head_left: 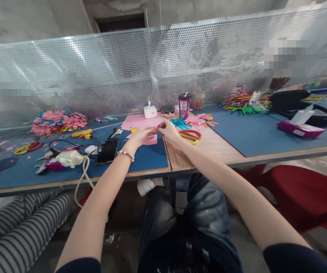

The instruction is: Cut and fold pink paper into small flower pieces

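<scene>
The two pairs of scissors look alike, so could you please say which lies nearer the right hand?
The scissors just right of the right hand, near the pink paper flower; the other pair lies far left.

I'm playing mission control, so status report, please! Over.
Left grip, right grip close together, hold unclear. Pink paper beside them. Scissors at right, maybe in the way.

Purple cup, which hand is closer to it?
Right. The right hand is just left of the cup, closer to the wearer; the left hand is farther left, near pink paper.
</scene>
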A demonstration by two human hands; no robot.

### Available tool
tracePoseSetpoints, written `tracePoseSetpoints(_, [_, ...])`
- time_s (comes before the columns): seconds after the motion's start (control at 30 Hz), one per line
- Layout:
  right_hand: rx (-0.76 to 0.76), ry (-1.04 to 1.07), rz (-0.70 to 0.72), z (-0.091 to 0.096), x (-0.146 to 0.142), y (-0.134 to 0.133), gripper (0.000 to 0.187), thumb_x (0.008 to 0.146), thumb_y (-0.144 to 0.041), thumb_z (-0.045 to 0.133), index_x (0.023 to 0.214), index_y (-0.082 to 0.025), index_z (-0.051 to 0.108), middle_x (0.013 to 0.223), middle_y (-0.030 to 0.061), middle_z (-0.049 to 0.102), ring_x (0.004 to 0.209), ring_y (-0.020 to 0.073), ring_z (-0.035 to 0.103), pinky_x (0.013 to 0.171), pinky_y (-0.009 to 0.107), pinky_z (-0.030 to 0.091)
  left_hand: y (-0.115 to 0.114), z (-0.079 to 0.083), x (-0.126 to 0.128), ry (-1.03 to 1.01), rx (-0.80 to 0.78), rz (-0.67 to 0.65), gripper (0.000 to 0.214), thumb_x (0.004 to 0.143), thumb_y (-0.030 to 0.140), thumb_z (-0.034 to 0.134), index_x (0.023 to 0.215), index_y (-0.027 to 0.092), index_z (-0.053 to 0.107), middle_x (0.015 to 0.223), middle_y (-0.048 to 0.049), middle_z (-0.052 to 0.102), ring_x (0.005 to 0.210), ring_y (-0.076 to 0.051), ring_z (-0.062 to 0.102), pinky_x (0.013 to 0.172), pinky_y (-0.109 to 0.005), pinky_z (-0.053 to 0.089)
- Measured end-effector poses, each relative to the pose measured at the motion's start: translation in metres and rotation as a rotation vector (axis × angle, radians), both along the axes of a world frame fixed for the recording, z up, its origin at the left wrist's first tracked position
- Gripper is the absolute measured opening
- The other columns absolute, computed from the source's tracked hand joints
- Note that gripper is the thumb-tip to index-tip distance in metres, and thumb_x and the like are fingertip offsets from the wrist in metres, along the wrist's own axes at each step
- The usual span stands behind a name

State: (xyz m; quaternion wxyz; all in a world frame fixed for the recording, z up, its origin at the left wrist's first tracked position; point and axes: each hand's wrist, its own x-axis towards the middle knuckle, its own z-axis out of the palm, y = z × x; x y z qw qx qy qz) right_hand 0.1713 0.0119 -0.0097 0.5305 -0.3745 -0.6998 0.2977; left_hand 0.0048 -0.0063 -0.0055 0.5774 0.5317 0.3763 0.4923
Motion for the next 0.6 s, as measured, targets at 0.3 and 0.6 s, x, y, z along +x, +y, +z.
tracePoseSetpoints(0.3, [0.094, -0.044, 0.018, 0.0009, -0.0058, -0.0057, 0.010, 0.080, -0.025, 0.056, 0.086, -0.017, 0.059, 0.082, 0.0011, 0.065, 0.073, 0.0128, 0.063, 0.067, 0.025, 0.052, -0.0005, 0.0019, -0.0006, -0.018, 0.026, 0.106, 0.018, 0.071, 0.028, 0.075, 0.084, 0.016, 0.070, 0.090, -0.0085, 0.072, 0.086, -0.017, 0.067, 0.079, -0.028, 0.045])
tracePoseSetpoints(0.6, [0.067, 0.000, 0.008, 0.0022, -0.0055, -0.0044, 0.015, 0.084, -0.028, 0.055, 0.077, -0.016, 0.061, 0.075, 0.0024, 0.066, 0.069, 0.0142, 0.063, 0.061, 0.024, 0.052, -0.0085, 0.0064, 0.0049, 0.025, 0.093, 0.071, 0.026, 0.068, 0.026, 0.079, 0.089, 0.012, 0.071, 0.090, -0.0118, 0.073, 0.088, -0.019, 0.068, 0.083, -0.030, 0.048])
